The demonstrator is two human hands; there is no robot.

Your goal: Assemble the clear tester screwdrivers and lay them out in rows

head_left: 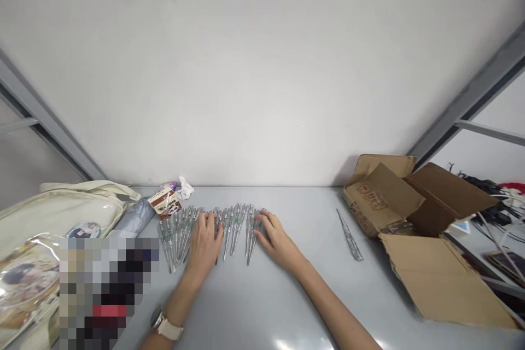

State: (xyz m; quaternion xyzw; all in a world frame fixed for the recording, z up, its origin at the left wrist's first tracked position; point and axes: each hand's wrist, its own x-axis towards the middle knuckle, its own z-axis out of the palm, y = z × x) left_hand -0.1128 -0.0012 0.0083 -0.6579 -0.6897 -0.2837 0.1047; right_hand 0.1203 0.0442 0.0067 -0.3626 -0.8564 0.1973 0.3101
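Here, fingers (269,220) on screwdrivers (237,220), red-printed carton (372,197) rightward.

The slim screwdrivers (237,224) have clear handles showing touches of green, above silver-grey shafts, and lie on a pale blue-grey tabletop (254,306). Red printing marks the brown cardboard box (400,191), while the wristwatch strap (169,330) and crumpled tissue (185,188) are white. The bag (102,209) is cream, the snack packet (164,202) brown and cream with a black-and-white panda.
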